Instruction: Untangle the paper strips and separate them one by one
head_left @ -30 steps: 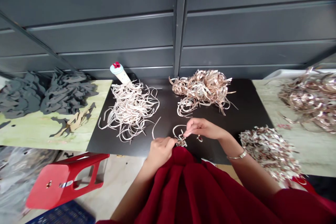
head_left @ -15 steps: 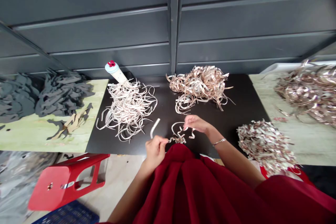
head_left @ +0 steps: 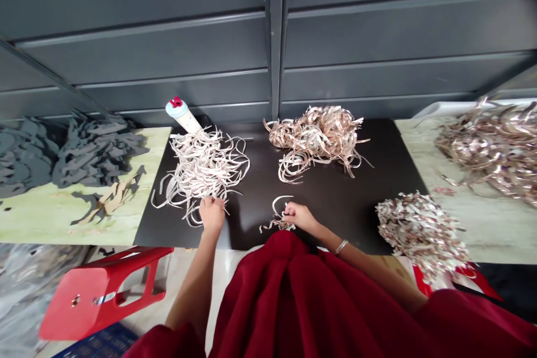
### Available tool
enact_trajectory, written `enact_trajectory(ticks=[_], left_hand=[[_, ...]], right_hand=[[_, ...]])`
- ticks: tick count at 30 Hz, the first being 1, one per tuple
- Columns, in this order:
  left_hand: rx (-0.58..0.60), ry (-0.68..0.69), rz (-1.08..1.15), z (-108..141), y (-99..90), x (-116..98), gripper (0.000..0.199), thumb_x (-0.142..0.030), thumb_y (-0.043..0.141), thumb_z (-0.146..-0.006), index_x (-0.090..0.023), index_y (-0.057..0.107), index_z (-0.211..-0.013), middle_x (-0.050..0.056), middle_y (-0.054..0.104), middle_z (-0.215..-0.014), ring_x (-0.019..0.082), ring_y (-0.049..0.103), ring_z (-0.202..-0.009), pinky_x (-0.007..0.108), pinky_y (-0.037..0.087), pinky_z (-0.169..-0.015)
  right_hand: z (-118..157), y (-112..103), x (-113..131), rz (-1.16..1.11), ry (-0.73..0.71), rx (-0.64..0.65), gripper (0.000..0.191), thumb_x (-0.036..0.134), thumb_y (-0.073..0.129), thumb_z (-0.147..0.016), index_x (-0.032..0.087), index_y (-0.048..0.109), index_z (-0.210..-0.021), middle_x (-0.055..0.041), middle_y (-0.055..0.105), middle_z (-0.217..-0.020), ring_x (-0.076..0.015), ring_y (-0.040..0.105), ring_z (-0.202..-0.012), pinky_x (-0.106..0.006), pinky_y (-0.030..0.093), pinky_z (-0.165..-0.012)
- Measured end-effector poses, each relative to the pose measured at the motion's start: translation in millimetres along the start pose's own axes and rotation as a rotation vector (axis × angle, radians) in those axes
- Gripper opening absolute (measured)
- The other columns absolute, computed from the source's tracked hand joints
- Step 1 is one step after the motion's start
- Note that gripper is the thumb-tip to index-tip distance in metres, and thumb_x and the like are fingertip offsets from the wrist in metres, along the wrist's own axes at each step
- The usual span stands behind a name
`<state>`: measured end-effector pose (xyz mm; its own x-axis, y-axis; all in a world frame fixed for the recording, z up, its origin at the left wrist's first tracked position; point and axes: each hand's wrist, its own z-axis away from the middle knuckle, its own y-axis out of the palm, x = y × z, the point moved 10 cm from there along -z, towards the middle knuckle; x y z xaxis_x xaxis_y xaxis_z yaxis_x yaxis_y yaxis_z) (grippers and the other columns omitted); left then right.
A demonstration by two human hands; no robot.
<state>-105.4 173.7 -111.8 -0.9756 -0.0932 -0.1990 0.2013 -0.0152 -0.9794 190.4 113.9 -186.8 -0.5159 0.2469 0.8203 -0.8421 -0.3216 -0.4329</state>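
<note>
A loose heap of long cream strips [head_left: 205, 162] lies on the left part of the black table [head_left: 255, 179]. At its lower edge is my left hand [head_left: 212, 213], fingers closed, with strips around the fingertips; what it grips is too small to make out. My right hand [head_left: 298, 217] is closed by a small pile of short curly pieces [head_left: 282, 224] at the table's front edge, and anything between its fingers is hidden. One curved strip [head_left: 276, 201] lies just behind that pile. A tangle of rose-gold strips [head_left: 323, 134] rests at the back of the table.
At the back left a tumbler [head_left: 184, 116] leans beside the cream heap. Dark grey pieces [head_left: 96, 151] cover the left board. Shiny curled scraps [head_left: 422, 229] and more metallic strips [head_left: 499, 151] are at the right. A red stool [head_left: 79, 302] stands below left.
My left hand has moved left to the cream heap, and the cream strip by it no longer shows there. My right hand has come down to the curly pile, its dangling curls gone from view.
</note>
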Motion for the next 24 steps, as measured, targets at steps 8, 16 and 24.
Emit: enact_trajectory(ticks=[8, 16, 24], left_hand=[[0.204, 0.123, 0.094, 10.6, 40.3, -63.4, 0.035, -0.015, 0.047, -0.085, -0.018, 0.051, -0.119, 0.014, 0.052, -0.115, 0.028, 0.048, -0.11, 0.04, 0.035, -0.094], [0.507, 0.007, 0.259, 31.0, 134.4, -134.2, 0.029, -0.032, 0.054, -0.088, -0.013, 0.056, -0.109, 0.008, 0.061, -0.101, 0.018, 0.061, -0.088, 0.036, 0.051, -0.078], [0.29, -0.096, 0.538, 5.5, 95.5, -111.4, 0.017, -0.028, 0.046, -0.091, -0.015, 0.055, -0.097, 0.003, 0.063, -0.08, 0.014, 0.063, -0.072, 0.03, 0.049, -0.072]], right_hand=[[10.2, 11.1, -33.7, 0.144, 0.086, 0.03, 0.008, 0.018, 0.062, -0.07, 0.016, 0.057, -0.065, 0.0026, 0.061, -0.065, -0.0125, 0.057, -0.065, -0.022, 0.042, -0.062], [8.3, 31.3, -36.5, 0.389, 0.116, 0.124, 0.017, 0.029, 0.059, -0.087, 0.012, 0.06, -0.09, -0.0035, 0.062, -0.093, -0.0167, 0.059, -0.087, -0.037, 0.049, -0.08], [8.7, 35.5, -49.8, 0.441, 0.279, 0.217, 0.026, 0.031, 0.054, -0.091, 0.015, 0.057, -0.111, -0.0072, 0.059, -0.111, -0.0192, 0.06, -0.097, -0.039, 0.051, -0.083]])
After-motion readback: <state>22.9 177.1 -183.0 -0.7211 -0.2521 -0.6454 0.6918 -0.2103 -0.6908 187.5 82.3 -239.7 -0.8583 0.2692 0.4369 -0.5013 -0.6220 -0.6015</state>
